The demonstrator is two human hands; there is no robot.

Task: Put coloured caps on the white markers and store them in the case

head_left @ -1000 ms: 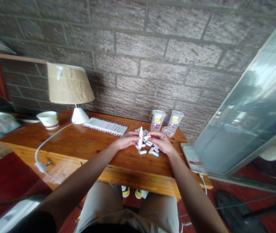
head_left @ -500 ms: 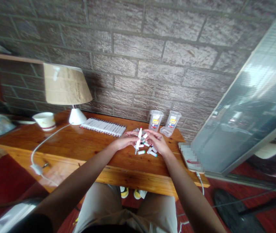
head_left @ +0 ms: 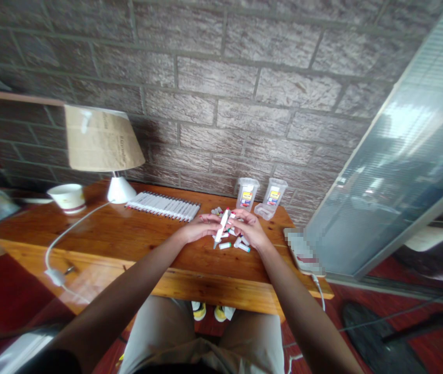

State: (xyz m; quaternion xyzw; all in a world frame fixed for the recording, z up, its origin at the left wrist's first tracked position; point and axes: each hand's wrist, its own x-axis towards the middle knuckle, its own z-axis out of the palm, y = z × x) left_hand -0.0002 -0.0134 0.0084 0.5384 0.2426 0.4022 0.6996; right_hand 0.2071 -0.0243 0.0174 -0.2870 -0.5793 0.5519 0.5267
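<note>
My left hand (head_left: 202,228) is closed around the body of a white marker (head_left: 222,228). The marker is tilted, its grey lower end towards me and a red tip at its upper end. My right hand (head_left: 249,227) pinches a small white marker cap (head_left: 232,214) close beside that upper end; whether the two touch I cannot tell. Under and around my hands lie several loose white caps (head_left: 225,245) with coloured ends, some hidden by my fingers. To the left, a row of white markers (head_left: 163,206) lies side by side on the wooden table (head_left: 143,244).
Two clear plastic containers (head_left: 246,195) with labels stand at the back by the brick wall. A lamp (head_left: 120,190) and a paper cup (head_left: 68,199) are at the left, with a white cord (head_left: 50,254) over the table edge. A blurred-out device (head_left: 305,252) lies at the right.
My right hand has brought the cap closer to the marker's red upper end. The marker leans a little more. The whole view has shifted slightly.
</note>
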